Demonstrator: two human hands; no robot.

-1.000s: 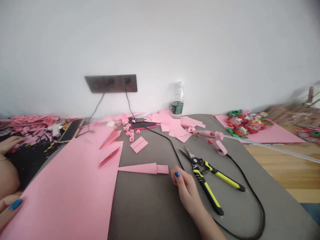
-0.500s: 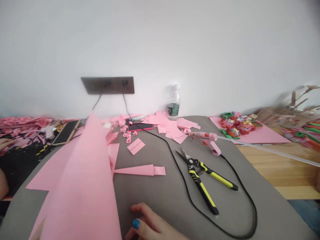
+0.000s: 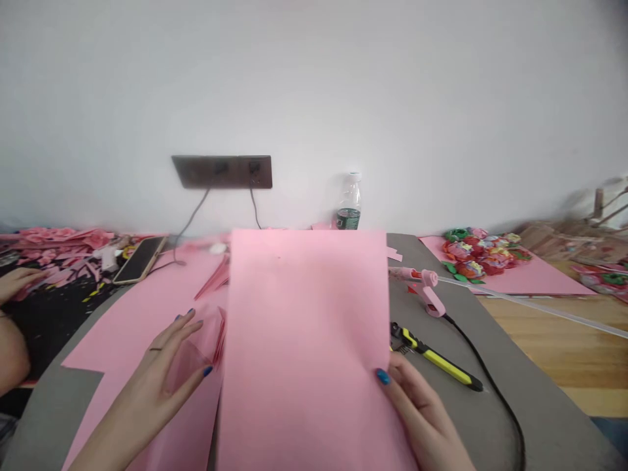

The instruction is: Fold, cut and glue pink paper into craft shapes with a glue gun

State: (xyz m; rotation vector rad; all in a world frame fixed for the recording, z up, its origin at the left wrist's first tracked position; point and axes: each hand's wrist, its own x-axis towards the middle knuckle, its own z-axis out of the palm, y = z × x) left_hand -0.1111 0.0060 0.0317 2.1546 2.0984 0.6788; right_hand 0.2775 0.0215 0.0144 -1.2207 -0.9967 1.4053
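A large pink paper sheet [image 3: 304,333] lies spread over the middle of the grey mat [image 3: 490,425]. My right hand [image 3: 422,412] grips its right edge, thumb on top of the paper. My left hand [image 3: 167,366] rests with fingers spread on another pink sheet [image 3: 132,327] to the left, beside some folded pink pieces [image 3: 216,281]. Yellow-handled cutters [image 3: 434,356] stick out from under the sheet's right edge.
A pink glue gun [image 3: 426,288] with a black cable [image 3: 505,405] lies at the right. A phone [image 3: 140,258], a water bottle [image 3: 349,203] and a wall socket [image 3: 223,171] are at the back. Paper flowers [image 3: 478,245] sit far right. Another person's hand [image 3: 17,281] is at the left.
The upright pink sheet has been laid flat over the mat's middle, hiding the scraps, the red phone and most of the cutters. My right hand now holds its edge; my left hand has come into view.
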